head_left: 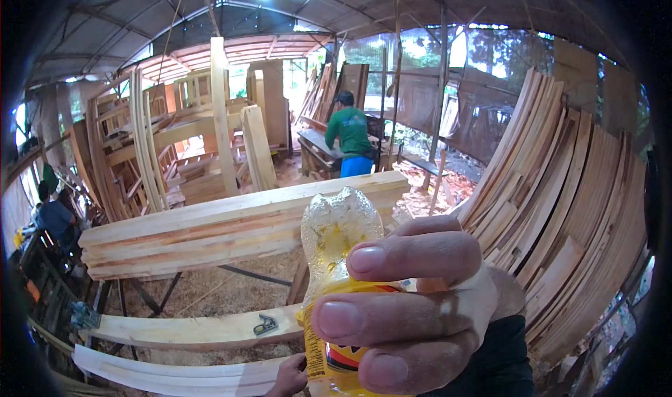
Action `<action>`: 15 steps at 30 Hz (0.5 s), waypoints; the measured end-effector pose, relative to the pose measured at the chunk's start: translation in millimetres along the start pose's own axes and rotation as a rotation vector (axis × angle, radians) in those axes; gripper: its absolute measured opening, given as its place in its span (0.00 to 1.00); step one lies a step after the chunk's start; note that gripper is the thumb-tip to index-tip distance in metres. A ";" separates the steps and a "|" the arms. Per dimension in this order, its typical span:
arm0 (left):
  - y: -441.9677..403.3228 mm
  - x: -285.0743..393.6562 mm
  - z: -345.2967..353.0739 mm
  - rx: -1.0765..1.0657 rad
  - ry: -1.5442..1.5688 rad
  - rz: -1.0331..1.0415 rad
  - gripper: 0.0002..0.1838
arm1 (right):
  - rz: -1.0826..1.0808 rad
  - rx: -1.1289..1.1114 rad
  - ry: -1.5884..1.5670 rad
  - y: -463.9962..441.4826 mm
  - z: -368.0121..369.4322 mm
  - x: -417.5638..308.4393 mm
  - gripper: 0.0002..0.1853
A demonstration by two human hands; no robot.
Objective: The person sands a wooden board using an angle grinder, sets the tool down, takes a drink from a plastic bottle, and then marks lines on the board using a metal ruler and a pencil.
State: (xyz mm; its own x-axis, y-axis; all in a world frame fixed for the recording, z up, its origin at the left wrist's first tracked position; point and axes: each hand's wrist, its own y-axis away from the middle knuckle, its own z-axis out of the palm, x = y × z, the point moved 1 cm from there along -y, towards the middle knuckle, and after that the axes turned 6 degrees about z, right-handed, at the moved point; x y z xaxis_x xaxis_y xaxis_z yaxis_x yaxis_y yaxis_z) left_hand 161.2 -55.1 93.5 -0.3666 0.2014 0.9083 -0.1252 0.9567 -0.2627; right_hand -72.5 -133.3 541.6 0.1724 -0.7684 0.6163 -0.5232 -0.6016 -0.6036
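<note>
Close to the camera, my right hand is wrapped round a clear plastic bottle with a yellow label and yellowish contents. The bottle is raised, and what looks like its lobed base faces up and away from me. Its lower end is cut off by the frame. Lower down, partly behind the bottle, my left hand is beside the end of a pale board; its fingers are mostly hidden. A small metal clamp-like tool lies on another plank.
A stack of thick boards spans the middle. Many long planks lean at the right. Wooden frames and upright boards stand at the back left. A person in a green shirt works at a bench; another person is at far left.
</note>
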 end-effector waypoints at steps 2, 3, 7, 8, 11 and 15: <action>0.1 0.1 0.4 -0.003 0.003 -0.004 0.13 | -0.116 -0.011 0.081 -3.9 -2.6 11.1 0.37; -0.4 -0.2 0.7 -0.003 0.006 -0.003 0.13 | -0.166 -0.017 0.114 -4.9 -3.4 15.0 0.38; -0.5 0.3 1.6 -0.008 0.013 -0.011 0.13 | -0.224 -0.001 0.147 -6.6 -3.6 19.7 0.39; -0.5 0.7 1.3 -0.009 0.016 -0.012 0.13 | -0.200 0.006 0.137 -6.9 -3.5 17.2 0.39; -1.3 3.1 -0.5 -0.009 0.024 -0.014 0.13 | -0.184 0.014 0.118 -8.3 -5.0 16.9 0.38; -2.9 0.1 0.0 -0.010 0.012 -0.047 0.13 | -0.227 0.009 0.140 -9.0 -6.8 21.3 0.38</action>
State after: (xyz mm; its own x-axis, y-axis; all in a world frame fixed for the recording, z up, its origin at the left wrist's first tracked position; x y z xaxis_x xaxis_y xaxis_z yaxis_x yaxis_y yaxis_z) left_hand 161.5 -57.8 94.4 -0.3492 0.1589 0.9235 -0.1330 0.9671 -0.2167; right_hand -69.8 -142.7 563.6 0.1674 -0.5764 0.7998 -0.4772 -0.7573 -0.4459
